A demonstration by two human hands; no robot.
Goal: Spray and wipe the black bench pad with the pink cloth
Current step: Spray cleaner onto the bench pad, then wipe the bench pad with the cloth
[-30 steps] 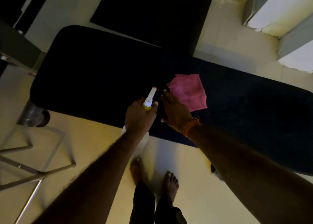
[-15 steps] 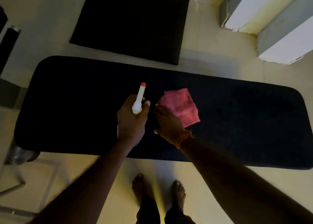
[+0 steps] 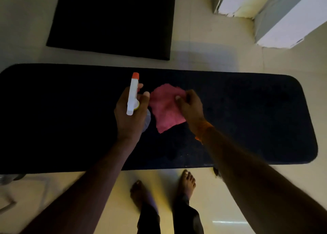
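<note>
The long black bench pad runs across the middle of the view. A pink cloth hangs crumpled just above its centre. My right hand pinches the cloth's upper right edge between thumb and fingers. My left hand is closed around a white spray bottle with an orange nozzle tip. The nozzle points away from me, over the pad, just left of the cloth. The bottle's body is mostly hidden behind my hand.
A black mat lies on the pale floor beyond the bench. Two white and grey blocks stand at the top right. Metal frame parts show at the lower left. My bare feet stand in front of the bench.
My right hand has gone from resting flat beside the cloth to pinching it, and the cloth is now crumpled and raised. The spray bottle sits higher in my left hand. The view has shifted.
</note>
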